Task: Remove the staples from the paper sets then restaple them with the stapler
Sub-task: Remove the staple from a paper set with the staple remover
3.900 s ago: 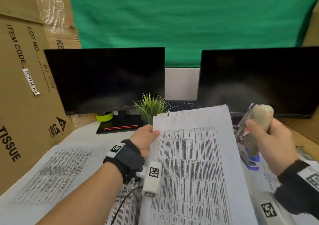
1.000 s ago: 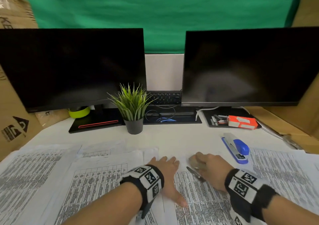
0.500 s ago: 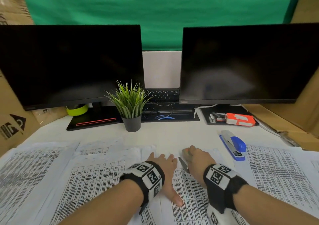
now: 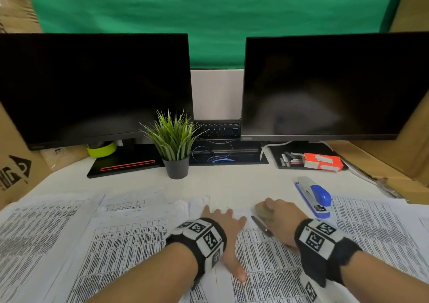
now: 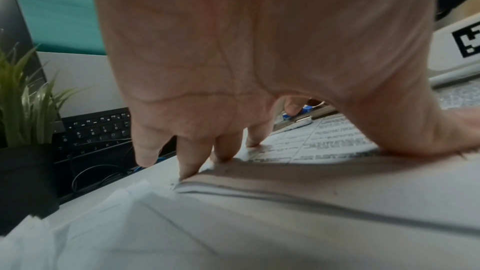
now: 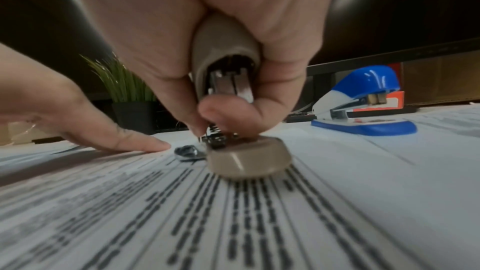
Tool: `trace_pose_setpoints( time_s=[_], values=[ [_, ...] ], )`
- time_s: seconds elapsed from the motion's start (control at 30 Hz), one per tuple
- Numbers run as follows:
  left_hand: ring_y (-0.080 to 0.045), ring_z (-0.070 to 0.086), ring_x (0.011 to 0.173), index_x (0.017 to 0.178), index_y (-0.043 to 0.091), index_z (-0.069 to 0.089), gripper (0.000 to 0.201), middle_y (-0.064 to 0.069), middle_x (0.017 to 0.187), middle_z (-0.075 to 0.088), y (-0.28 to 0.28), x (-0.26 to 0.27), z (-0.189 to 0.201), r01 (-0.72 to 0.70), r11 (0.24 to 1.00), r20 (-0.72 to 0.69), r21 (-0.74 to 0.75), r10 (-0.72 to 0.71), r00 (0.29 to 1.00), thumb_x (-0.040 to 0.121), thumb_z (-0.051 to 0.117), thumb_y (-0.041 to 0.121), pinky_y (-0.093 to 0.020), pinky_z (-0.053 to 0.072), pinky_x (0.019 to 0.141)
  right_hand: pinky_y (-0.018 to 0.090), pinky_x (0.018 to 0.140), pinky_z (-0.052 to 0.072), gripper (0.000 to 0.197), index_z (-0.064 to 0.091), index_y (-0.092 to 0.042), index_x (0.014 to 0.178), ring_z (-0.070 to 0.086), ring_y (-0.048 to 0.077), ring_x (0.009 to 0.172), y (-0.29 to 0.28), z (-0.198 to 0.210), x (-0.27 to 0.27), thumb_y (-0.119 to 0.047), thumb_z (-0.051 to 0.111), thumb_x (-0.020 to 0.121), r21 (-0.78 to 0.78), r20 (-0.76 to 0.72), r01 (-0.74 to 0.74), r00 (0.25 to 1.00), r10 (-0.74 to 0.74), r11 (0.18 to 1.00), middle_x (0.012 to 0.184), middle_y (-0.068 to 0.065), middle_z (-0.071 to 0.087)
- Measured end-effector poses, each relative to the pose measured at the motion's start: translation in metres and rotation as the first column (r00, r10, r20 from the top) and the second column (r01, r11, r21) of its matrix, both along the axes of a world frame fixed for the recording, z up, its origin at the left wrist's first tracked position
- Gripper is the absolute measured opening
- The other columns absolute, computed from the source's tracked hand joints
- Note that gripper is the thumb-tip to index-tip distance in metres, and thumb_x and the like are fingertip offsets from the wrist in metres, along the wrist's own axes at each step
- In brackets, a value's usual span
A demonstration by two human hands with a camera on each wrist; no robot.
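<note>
A printed paper set [image 4: 267, 256] lies flat on the white desk in front of me. My left hand [image 4: 222, 223] presses on it, palm down, fingers straight; the fingertips [image 5: 192, 163] sit at the sheets' top edge. Just to its right, my right hand [image 4: 281, 219] grips a beige staple tool [image 4: 261, 212]. The tool's base [image 6: 246, 161] rests on the paper [image 6: 233, 223], and its metal jaw points toward the left hand [image 6: 91, 126]. A blue stapler [image 4: 314, 196] lies untouched on the desk, right of my right hand.
More printed paper sets cover the desk at left [image 4: 46, 233] and right [image 4: 383, 228]. A potted plant [image 4: 174, 149], two dark monitors [image 4: 325, 86], a keyboard [image 4: 218, 129] and an orange staple box [image 4: 322, 162] stand behind. Cardboard boxes [image 4: 408, 140] flank both sides.
Seconds ago the left hand held the paper set up and the right hand held the beige tool in the air. Now both are down on the desk; over the last second they barely moved.
</note>
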State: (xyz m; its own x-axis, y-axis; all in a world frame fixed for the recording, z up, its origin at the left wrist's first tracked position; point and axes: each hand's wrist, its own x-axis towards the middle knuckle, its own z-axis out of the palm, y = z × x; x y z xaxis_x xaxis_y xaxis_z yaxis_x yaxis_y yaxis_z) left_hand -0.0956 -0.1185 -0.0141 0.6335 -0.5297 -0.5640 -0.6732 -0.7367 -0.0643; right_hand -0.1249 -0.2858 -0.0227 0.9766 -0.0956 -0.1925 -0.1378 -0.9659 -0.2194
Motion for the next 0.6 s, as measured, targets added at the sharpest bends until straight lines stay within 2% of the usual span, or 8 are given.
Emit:
trace_pose_setpoints(
  time_s=[0.13, 0.23, 0.3, 0.37, 0.4, 0.5, 0.6],
  values=[
    [-0.034, -0.002, 0.149, 0.154, 0.027, -0.011, 0.126, -0.011, 0.162, -0.010, 0.000, 0.000, 0.000, -0.001, 1.000, -0.001, 0.009, 0.001, 1.000, 0.069, 0.072, 0.068, -0.060, -0.006, 0.116, 0.026, 0.083, 0.043, 0.029, 0.045, -0.017, 0.121, 0.056, 0.021, 0.099, 0.011, -0.003, 0.011, -0.020, 0.047, 0.092, -0.001, 0.021, 0.033, 0.999, -0.033, 0.999, 0.117, 0.006, 0.057],
    [-0.036, -0.001, 0.148, 0.154, 0.027, -0.011, 0.125, -0.011, 0.162, -0.010, 0.000, -0.001, -0.002, 0.006, 1.000, 0.010, 0.019, -0.006, 1.000, 0.069, 0.071, 0.069, -0.060, -0.004, 0.116, 0.027, 0.076, 0.042, 0.029, 0.044, -0.014, 0.121, 0.055, 0.022, 0.094, 0.016, -0.008, 0.020, -0.016, 0.045, 0.092, -0.007, 0.003, 0.084, 0.997, -0.084, 0.996, 0.107, 0.004, 0.053],
    [-0.037, 0.000, 0.148, 0.153, 0.027, -0.010, 0.124, -0.011, 0.162, -0.009, 0.000, -0.001, -0.002, 0.008, 1.000, 0.019, 0.023, -0.009, 1.000, 0.069, 0.070, 0.070, -0.060, -0.004, 0.116, 0.026, 0.073, 0.040, 0.028, 0.045, -0.014, 0.119, 0.055, 0.022, 0.092, 0.019, -0.009, 0.027, -0.013, 0.046, 0.091, 0.013, 0.008, 0.122, 0.993, -0.122, 0.992, 0.112, 0.006, 0.055],
    [-0.037, 0.002, 0.148, 0.154, 0.028, -0.008, 0.124, -0.012, 0.162, -0.007, 0.000, -0.001, -0.002, 0.008, 1.000, 0.021, 0.018, -0.009, 1.000, 0.068, 0.071, 0.070, -0.061, -0.005, 0.116, 0.026, 0.077, 0.040, 0.028, 0.047, -0.011, 0.120, 0.057, 0.025, 0.104, 0.023, -0.005, 0.032, -0.014, 0.048, 0.092, 0.086, 0.028, 0.178, 0.983, -0.181, 0.980, 0.120, 0.009, 0.057],
    [-0.037, 0.003, 0.148, 0.154, 0.028, -0.007, 0.124, -0.013, 0.162, -0.005, 0.000, -0.001, -0.002, 0.007, 1.000, 0.020, 0.015, -0.007, 1.000, 0.067, 0.072, 0.070, -0.061, -0.005, 0.116, 0.027, 0.079, 0.041, 0.027, 0.048, -0.009, 0.120, 0.057, 0.027, 0.106, 0.023, -0.002, 0.034, -0.016, 0.049, 0.094, 0.118, 0.047, 0.204, 0.977, -0.210, 0.972, 0.119, 0.010, 0.057],
    [-0.038, 0.003, 0.148, 0.154, 0.026, -0.005, 0.124, -0.013, 0.162, -0.004, -0.001, -0.003, 0.001, -0.001, 1.000, 0.010, 0.012, 0.001, 1.000, 0.068, 0.073, 0.068, -0.062, -0.004, 0.116, 0.028, 0.079, 0.042, 0.023, 0.049, -0.008, 0.115, 0.054, 0.024, 0.093, 0.017, 0.007, 0.039, -0.019, 0.049, 0.095, 0.181, 0.106, 0.251, 0.956, -0.273, 0.951, 0.113, 0.009, 0.057],
    [-0.037, 0.003, 0.148, 0.155, 0.024, -0.004, 0.123, -0.014, 0.162, -0.002, -0.001, -0.005, 0.005, -0.009, 1.000, 0.005, 0.002, 0.009, 1.000, 0.069, 0.074, 0.065, -0.061, -0.004, 0.115, 0.032, 0.085, 0.044, 0.035, 0.048, -0.008, 0.125, 0.057, 0.029, 0.108, -0.001, 0.015, 0.035, -0.016, 0.052, 0.092, 0.107, 0.090, 0.227, 0.967, -0.237, 0.968, 0.122, 0.013, 0.057]
  ],
)
